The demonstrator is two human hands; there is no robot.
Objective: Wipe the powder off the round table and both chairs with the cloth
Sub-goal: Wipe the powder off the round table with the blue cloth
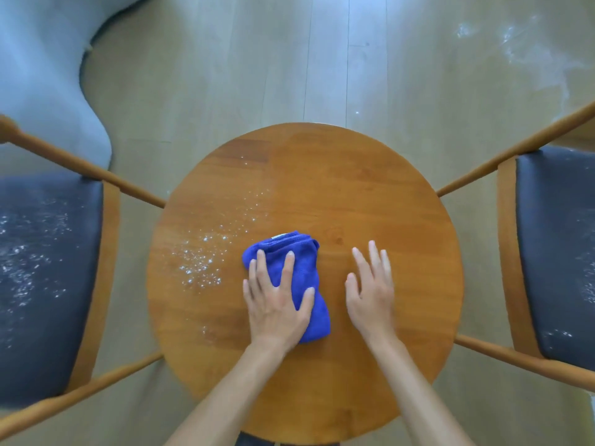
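Home: wooden floor (225, 75), chairs (48, 268).

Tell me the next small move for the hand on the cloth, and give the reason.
Probably slide the left hand, pressed flat on the blue cloth, leftward across the round table through the powder. White specks lie scattered just left of the cloth, while the table's right half looks clean. The right hand rests flat beside the cloth, bracing.

A folded blue cloth (289, 278) lies flat under the left hand (277, 304) on the round wooden table (386, 188), white powder (206, 252) scattered just left of it, both dark chair seats (48, 268) outward of the hands dusted too.
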